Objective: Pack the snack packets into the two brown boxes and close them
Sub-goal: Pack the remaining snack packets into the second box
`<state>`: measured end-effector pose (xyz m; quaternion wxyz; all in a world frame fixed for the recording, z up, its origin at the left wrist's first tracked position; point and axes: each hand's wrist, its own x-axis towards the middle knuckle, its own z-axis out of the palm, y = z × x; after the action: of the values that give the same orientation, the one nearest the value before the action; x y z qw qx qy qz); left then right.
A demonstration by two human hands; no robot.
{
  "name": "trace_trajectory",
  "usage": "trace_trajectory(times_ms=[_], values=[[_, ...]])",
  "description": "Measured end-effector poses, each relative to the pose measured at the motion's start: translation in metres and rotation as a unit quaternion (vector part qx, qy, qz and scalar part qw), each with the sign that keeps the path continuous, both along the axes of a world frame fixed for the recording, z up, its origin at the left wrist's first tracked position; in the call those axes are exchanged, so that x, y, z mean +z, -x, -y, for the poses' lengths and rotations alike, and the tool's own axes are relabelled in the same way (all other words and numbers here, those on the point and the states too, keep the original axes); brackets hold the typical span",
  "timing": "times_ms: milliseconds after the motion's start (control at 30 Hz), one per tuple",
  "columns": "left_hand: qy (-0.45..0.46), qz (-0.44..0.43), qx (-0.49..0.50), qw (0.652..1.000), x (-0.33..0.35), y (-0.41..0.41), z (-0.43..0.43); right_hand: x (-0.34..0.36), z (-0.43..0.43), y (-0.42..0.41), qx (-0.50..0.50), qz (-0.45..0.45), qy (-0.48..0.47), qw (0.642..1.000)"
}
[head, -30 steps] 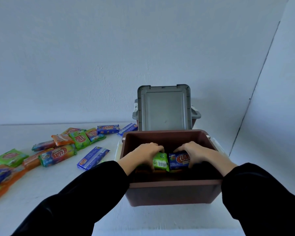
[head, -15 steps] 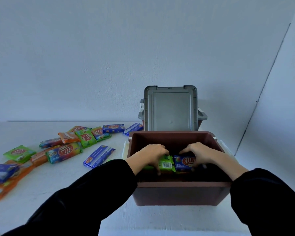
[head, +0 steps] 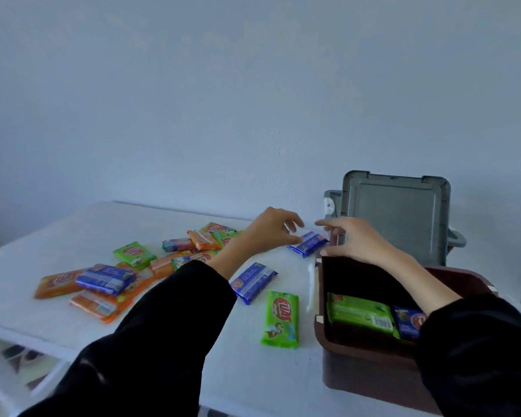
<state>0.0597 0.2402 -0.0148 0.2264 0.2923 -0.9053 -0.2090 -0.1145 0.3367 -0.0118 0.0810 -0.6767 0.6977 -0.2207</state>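
Hands came out of the box: left hand and right hand hover open, empty, maybe brushing a blue packet.

Open brown box, snack packets inside, beside

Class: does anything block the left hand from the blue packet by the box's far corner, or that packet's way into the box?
No object does. The left hand is beside the blue packet; the brown box beside it is open, grey lid raised, only the right hand over its corner.
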Motion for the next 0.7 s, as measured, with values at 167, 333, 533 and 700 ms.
trace_trajectory(times_ms=[167,333,533,700], values=[[-0.001,0.049,0.091,0.995,-0.01,-0.075,0.045,-0.008,0.06,-0.06,0.067,-0.011,-0.011,0.998],[0.002,0.128,0.153,0.98,-0.057,-0.124,0.082,-0.042,0.108,-0.097,0.142,-0.059,-0.106,0.982],[0.0,0.157,0.196,0.968,-0.12,-0.155,0.101,-0.073,0.143,-0.106,0.23,-0.199,-0.279,0.911],[0.041,0.149,0.213,0.965,-0.146,-0.16,0.105,-0.089,0.148,-0.105,0.238,-0.258,-0.309,0.884]])
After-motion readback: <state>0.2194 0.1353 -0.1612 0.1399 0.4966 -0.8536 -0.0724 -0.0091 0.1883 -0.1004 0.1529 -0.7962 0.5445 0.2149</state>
